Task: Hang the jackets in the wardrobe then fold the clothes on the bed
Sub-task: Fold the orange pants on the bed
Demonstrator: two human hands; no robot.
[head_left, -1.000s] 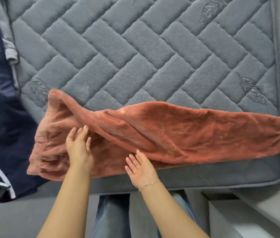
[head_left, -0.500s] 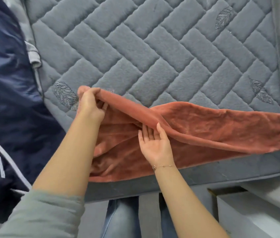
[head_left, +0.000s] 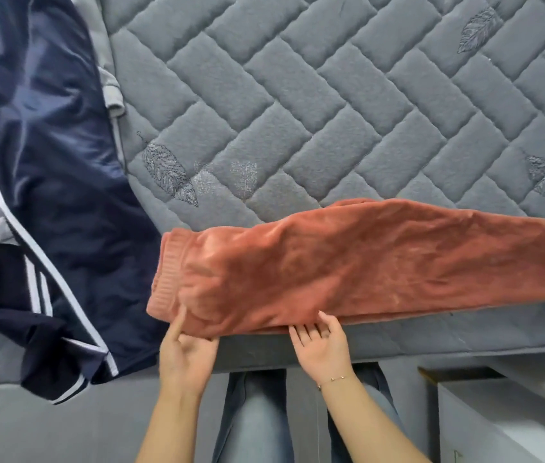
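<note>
**First:** Hands are met first, at the near edge. The left hand (head_left: 187,345) is seen palm-up with fingers tucked under the near hem of the rust-coloured fleece trousers (head_left: 348,262), thumb laid up against the cloth by the ribbed waistband (head_left: 164,272); the hem appears to be pinched there. The right hand (head_left: 323,344) is held flatter, fingers straight and slipped just beneath the same hem, nothing being clasped.

**Second:** And where is the garment placed?

**First:** It is laid lengthwise along the near edge of the mattress (head_left: 331,111), folded leg upon leg, waistband to the left, the legs running out of view to the right.

**Second:** What might be spoiled from here?

**First:** Because the hem lies right at the mattress edge, the fold could be dragged off the side if it is lifted unevenly. The plush pile is thick and slippery-looking, so the two layers could be shifted apart and the fold skewed.

**Second:** Textures farther off?

**First:** A navy garment (head_left: 47,182) of glossy, smooth cloth with white stripes is spread to the left, partly hanging over the edge; a grey garment (head_left: 111,88) is glimpsed beneath it. Beyond, the grey mattress is quilted in a soft herringbone of padded blocks, with stitched leaves.
</note>
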